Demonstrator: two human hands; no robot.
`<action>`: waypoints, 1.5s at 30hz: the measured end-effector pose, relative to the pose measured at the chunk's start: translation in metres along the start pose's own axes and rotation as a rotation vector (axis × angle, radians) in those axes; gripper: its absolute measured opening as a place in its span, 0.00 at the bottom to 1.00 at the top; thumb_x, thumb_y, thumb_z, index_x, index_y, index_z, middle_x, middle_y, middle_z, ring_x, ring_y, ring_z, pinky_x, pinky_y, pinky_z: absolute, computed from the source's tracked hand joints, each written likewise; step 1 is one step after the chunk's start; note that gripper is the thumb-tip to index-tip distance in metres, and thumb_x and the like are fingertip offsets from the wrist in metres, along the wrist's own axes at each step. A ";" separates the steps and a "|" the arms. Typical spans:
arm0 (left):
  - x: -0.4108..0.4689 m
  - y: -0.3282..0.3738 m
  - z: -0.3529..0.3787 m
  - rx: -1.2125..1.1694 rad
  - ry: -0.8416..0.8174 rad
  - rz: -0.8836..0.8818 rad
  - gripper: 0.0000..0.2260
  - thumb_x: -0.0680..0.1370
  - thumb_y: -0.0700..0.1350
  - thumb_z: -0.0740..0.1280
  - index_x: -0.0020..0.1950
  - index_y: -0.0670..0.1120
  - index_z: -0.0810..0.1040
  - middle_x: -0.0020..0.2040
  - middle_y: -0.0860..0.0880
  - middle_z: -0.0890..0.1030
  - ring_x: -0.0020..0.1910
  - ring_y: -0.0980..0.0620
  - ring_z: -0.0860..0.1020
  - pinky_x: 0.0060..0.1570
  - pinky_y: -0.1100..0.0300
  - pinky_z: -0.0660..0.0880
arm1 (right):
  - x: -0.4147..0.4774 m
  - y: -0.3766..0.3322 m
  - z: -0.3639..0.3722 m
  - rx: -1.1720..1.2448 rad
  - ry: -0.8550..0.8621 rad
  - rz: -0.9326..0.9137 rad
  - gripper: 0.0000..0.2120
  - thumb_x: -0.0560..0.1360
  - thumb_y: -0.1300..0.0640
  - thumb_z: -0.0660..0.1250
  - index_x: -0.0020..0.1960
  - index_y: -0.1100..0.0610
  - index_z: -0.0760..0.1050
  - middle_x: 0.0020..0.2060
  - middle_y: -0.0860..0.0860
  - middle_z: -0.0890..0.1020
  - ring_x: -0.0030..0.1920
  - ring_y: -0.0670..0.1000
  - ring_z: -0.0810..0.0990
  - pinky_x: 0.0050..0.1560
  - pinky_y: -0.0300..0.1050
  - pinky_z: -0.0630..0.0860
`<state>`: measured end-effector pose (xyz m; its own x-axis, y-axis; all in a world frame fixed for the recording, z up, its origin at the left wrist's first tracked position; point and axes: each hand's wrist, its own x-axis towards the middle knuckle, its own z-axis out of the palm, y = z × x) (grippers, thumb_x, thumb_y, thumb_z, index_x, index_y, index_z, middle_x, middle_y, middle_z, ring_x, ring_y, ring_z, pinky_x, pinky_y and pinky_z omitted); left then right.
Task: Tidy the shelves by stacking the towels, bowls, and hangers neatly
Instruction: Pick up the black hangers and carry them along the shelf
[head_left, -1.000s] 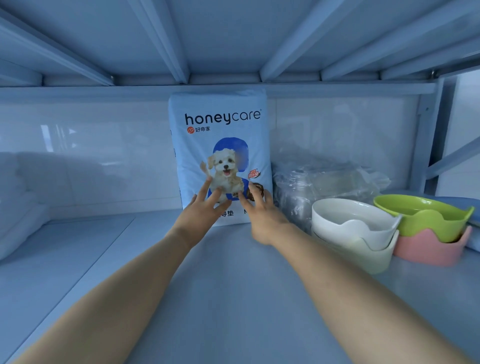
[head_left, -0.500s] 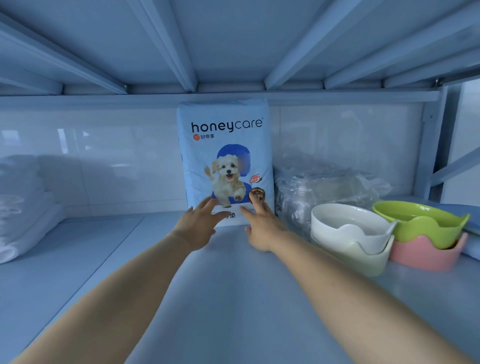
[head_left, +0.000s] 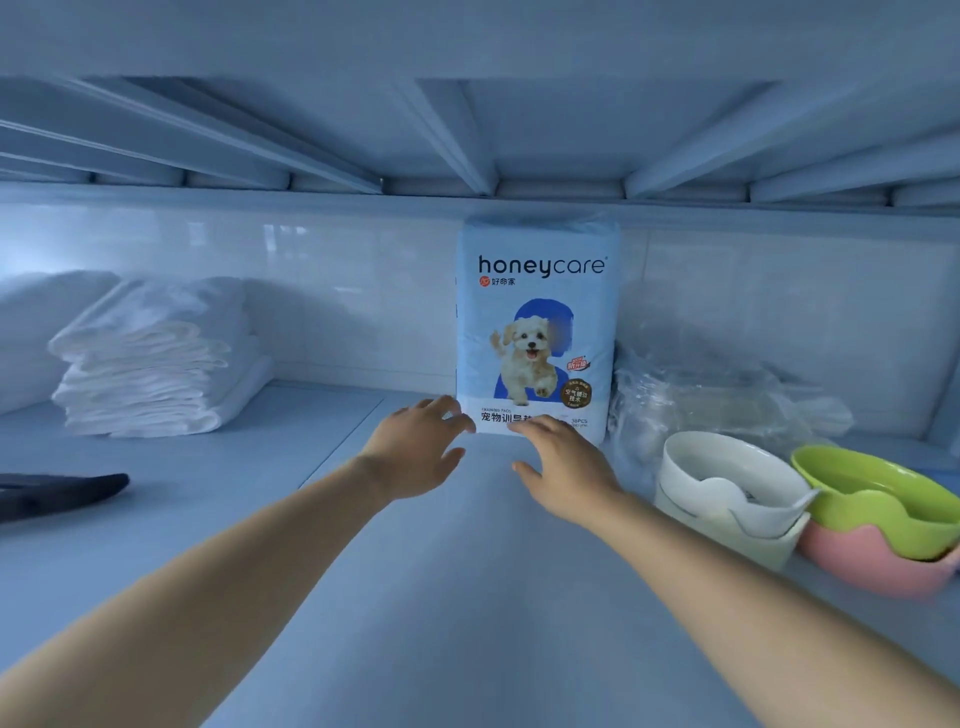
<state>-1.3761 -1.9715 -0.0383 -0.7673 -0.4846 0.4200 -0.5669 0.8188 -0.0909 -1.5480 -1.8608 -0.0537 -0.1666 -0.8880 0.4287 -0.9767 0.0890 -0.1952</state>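
The shelf holds a pet-pad pack upright against the back wall. Folded towels are stacked at far left. At right, 2 white bowls are nested, and beside them a green bowl sits in a pink bowl. The left hand and right hand are loosely spread at the pack's base, holding nothing.

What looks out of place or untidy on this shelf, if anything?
The green bowl looks tilted in the pink bowl at the right, not nested flat. A crumpled clear plastic bag lies loose behind the white bowl. The towel stack at the left is slightly uneven, its edges not aligned.
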 end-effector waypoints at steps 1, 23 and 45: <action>-0.010 0.002 -0.004 -0.026 -0.001 -0.023 0.15 0.79 0.53 0.58 0.66 0.56 0.69 0.65 0.56 0.68 0.62 0.53 0.69 0.51 0.59 0.68 | -0.003 -0.005 0.000 0.026 0.016 -0.019 0.21 0.77 0.51 0.61 0.69 0.51 0.65 0.66 0.46 0.69 0.66 0.48 0.67 0.59 0.47 0.72; -0.189 -0.078 -0.065 -0.086 -0.036 -0.415 0.11 0.76 0.54 0.63 0.58 0.59 0.73 0.54 0.59 0.76 0.52 0.55 0.76 0.46 0.57 0.75 | -0.021 -0.181 0.041 0.340 -0.057 -0.356 0.15 0.76 0.50 0.64 0.61 0.51 0.73 0.58 0.45 0.77 0.60 0.47 0.73 0.58 0.46 0.72; -0.317 -0.316 -0.099 -0.025 -0.075 -0.510 0.18 0.73 0.53 0.66 0.63 0.57 0.72 0.62 0.56 0.72 0.55 0.53 0.75 0.43 0.58 0.73 | 0.049 -0.429 0.136 0.354 -0.113 -0.392 0.17 0.75 0.52 0.64 0.63 0.52 0.71 0.61 0.44 0.73 0.63 0.47 0.67 0.58 0.40 0.67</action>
<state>-0.9236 -2.0459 -0.0532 -0.4148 -0.8442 0.3396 -0.8679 0.4792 0.1310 -1.1190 -2.0038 -0.0694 0.2361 -0.8688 0.4352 -0.8542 -0.3990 -0.3333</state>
